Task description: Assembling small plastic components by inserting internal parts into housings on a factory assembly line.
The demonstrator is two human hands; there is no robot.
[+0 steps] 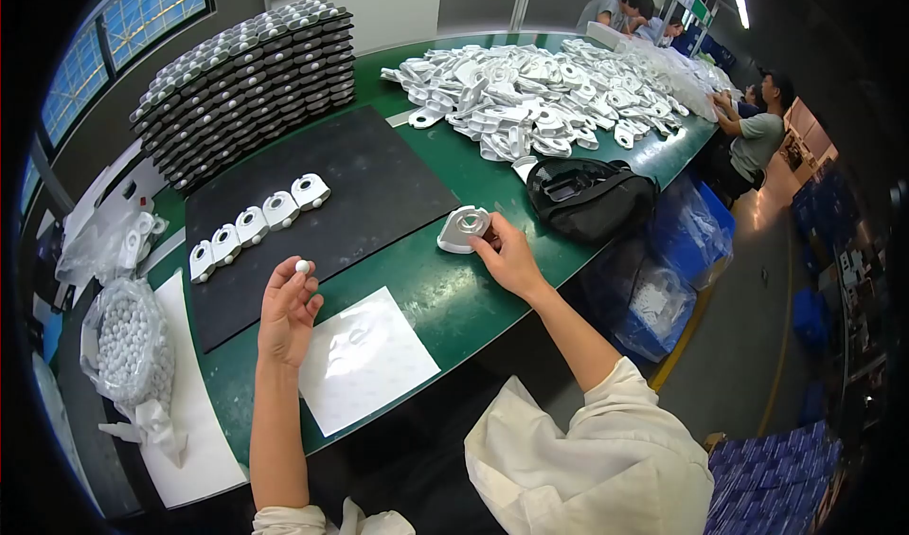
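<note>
Between the fingertips of my left hand (289, 312) is a small white ball (302, 266), held above the near edge of the black mat (331, 194). My right hand (507, 256) grips a white plastic part (464, 229) by its right side; the part has a rounded outline and a round hole. It is held over the green table (445, 312). A row of several similar white parts (249, 224) lies on the mat, with white balls at their near ends. A clear bag (133, 341) full of white balls stands at the left.
A large heap of white parts (540, 95) covers the far table. Stacked dark trays (251, 85) rise at the back left. A black bag (592, 199) sits by the right edge, a white sheet (369, 360) in front. Blue bins (653, 298) stand below; people (757, 133) work beyond.
</note>
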